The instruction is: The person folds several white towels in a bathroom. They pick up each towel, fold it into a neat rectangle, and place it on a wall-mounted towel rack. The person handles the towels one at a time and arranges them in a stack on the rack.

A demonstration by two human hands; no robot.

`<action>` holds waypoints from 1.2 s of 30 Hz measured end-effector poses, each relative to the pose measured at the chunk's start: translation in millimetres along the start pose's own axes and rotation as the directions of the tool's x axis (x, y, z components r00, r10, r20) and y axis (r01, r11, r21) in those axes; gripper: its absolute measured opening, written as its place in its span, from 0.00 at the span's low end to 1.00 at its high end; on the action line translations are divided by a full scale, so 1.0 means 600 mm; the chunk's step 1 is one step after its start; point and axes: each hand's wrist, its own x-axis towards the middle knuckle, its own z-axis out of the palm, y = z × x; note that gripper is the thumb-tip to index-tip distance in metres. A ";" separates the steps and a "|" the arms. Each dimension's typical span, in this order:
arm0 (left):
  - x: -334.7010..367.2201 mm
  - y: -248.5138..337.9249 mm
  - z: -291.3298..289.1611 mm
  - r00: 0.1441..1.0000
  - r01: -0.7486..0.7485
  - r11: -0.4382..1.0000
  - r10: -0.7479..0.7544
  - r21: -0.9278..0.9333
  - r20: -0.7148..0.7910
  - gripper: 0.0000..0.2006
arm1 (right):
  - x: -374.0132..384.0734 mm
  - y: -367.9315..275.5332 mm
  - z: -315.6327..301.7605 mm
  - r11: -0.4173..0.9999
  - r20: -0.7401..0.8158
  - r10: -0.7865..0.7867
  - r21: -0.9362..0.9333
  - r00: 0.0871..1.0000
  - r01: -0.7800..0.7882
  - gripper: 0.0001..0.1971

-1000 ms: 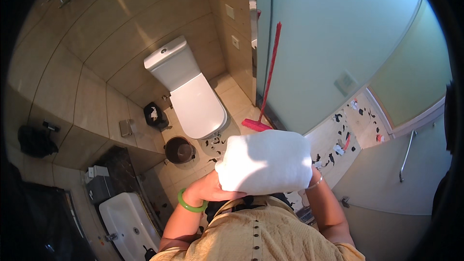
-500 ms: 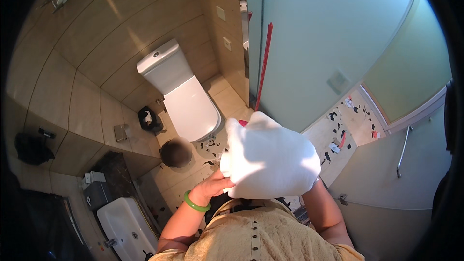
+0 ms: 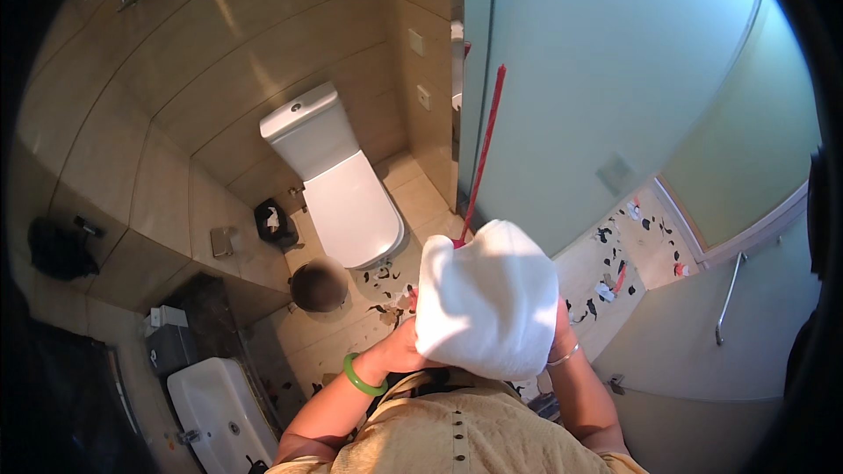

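Observation:
A white towel (image 3: 487, 303), thick and bunched into folds, is held up in front of my body. My left hand (image 3: 400, 348), with a green bangle at the wrist, grips its lower left edge; the fingertips go behind the cloth. On the opposite edge my right hand (image 3: 562, 333), a silver bracelet on its wrist, also holds the towel, most of its fingers covered. Just beyond the towel, a red-handled broom or mop (image 3: 486, 154) leans by the frosted glass, its lower end hidden.
A white toilet (image 3: 356, 211) with its lid down stands ahead. Beside it are a black bin (image 3: 272, 224) and a round brown bin (image 3: 319, 285). Dark scraps and litter (image 3: 606, 290) are scattered over the floor. A sink (image 3: 219, 408) is at lower left, a glass door (image 3: 702, 325) at right.
The towel has been gathered narrower and drawn slightly toward the left. My right hand, hidden behind it before, now partly shows at its edge. The view has shifted slightly.

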 end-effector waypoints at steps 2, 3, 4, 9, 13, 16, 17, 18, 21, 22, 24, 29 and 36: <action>-0.005 -0.009 -0.008 0.998 0.025 1.000 -0.025 -0.006 0.056 0.29 | -0.006 -0.019 0.027 0.998 0.004 0.049 0.026 0.999 -0.050 0.23; -0.007 -0.014 -0.011 0.996 0.040 0.999 -0.039 -0.005 0.083 0.31 | -0.007 -0.025 0.044 0.996 0.009 0.075 0.041 0.997 -0.075 0.21; -0.010 -0.018 -0.011 0.995 0.088 0.995 -0.086 -0.047 0.055 0.31 | -0.001 -0.023 0.029 0.994 0.084 0.090 0.061 0.992 -0.096 0.21; 0.000 0.007 0.026 0.964 0.054 0.998 -0.046 0.020 -0.263 0.26 | -0.028 0.001 0.051 0.889 0.018 -0.125 -0.442 0.992 0.120 0.21; -0.001 -0.001 0.006 0.972 -0.100 0.711 0.220 0.696 -0.085 0.22 | -0.033 0.022 0.037 0.849 -0.058 -0.307 -0.469 0.950 0.245 0.29; 0.007 0.009 0.020 0.888 -0.136 0.738 0.387 0.661 -0.249 0.20 | -0.044 0.008 0.038 0.796 0.059 -0.259 -0.552 0.964 0.248 0.24; 0.008 0.011 0.023 0.846 -0.161 0.752 0.439 0.639 -0.303 0.20 | -0.048 0.001 0.045 0.739 0.128 -0.243 -0.617 0.962 0.269 0.24; -0.002 0.008 0.029 0.843 -0.099 0.846 0.351 0.524 -0.408 0.18 | -0.055 -0.009 0.033 0.686 0.149 -0.139 -0.699 0.979 0.203 0.24; -0.010 0.027 0.026 0.865 -0.234 0.810 0.426 0.538 -0.265 0.16 | -0.078 -0.043 0.048 0.760 0.202 0.237 -0.648 0.950 -0.052 0.28; -0.002 0.044 0.033 0.877 -0.279 0.851 0.414 0.445 -0.243 0.15 | -0.086 -0.050 0.062 0.781 0.236 0.320 -0.614 0.917 -0.114 0.31; -0.008 0.053 0.040 0.898 -0.209 0.813 0.380 0.544 -0.222 0.15 | -0.091 -0.047 0.131 0.596 0.133 0.385 -0.791 0.913 -0.136 0.32; 0.001 0.048 0.071 0.879 -0.201 0.758 0.419 0.620 -0.229 0.18 | -0.093 -0.001 0.173 0.263 0.069 0.187 -0.965 0.980 0.018 0.27; 0.019 0.044 0.040 0.812 -0.313 0.855 0.466 0.412 -0.350 0.22 | -0.080 0.060 0.102 0.553 0.083 -0.224 -0.810 0.971 0.197 0.12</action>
